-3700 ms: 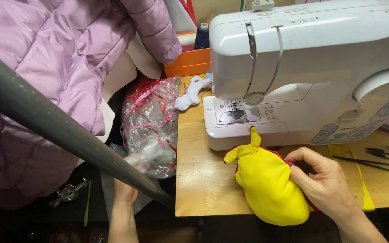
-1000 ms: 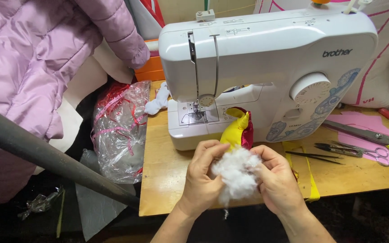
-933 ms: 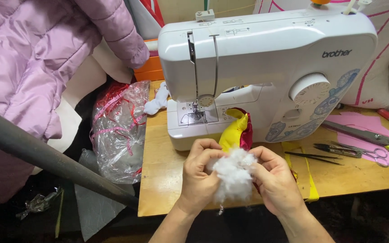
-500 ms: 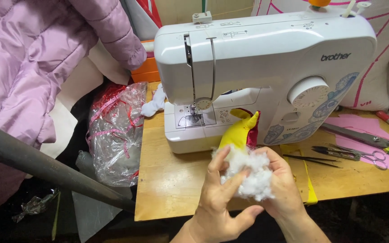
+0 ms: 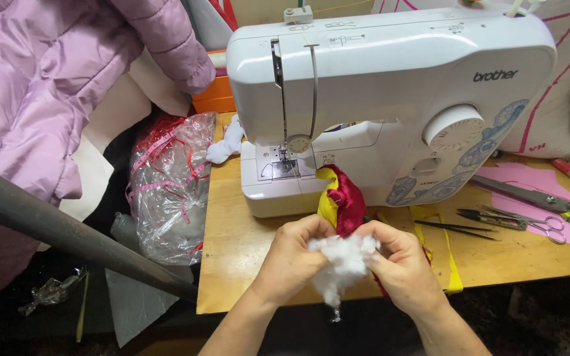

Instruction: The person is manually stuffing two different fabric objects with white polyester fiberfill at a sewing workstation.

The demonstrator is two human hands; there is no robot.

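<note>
Your left hand (image 5: pixel 295 254) and right hand (image 5: pixel 407 267) meet at about 6 o'clock in the view, just in front of the sewing machine (image 5: pixel 390 99), and both are pinched on one white tuft of stuffing (image 5: pixel 344 260). The fingers of each hand are closed on it from either side, left at 9 o'clock of the tuft, right at 3 o'clock. The tuft hangs between them with its long axis roughly up and down, a thin wisp trailing toward 6 o'clock over the desk (image 5: pixel 232 250) edge.

The soft toy (image 5: pixel 343 198), yellow with a shiny red part, lies directly at 12 o'clock from the tuft, touching or nearly touching your fingertips, and leans against the machine base. Its long axis runs from the needle plate toward you. Your right hand looks nearer to the red part; whether any opening faces you, I cannot tell.

At 9 o'clock, off the desk edge, a clear plastic bag (image 5: pixel 166 184) with red markings sits crumpled beside a lilac padded jacket (image 5: pixel 41 86). An orange box (image 5: pixel 214 102) shows behind the machine at 11 o'clock. At 3 o'clock lie scissors (image 5: pixel 516 217) and pink fabric (image 5: pixel 529 191). The machine carries a dark printed logo at its upper right and a blue pattern below its round dial.
</note>
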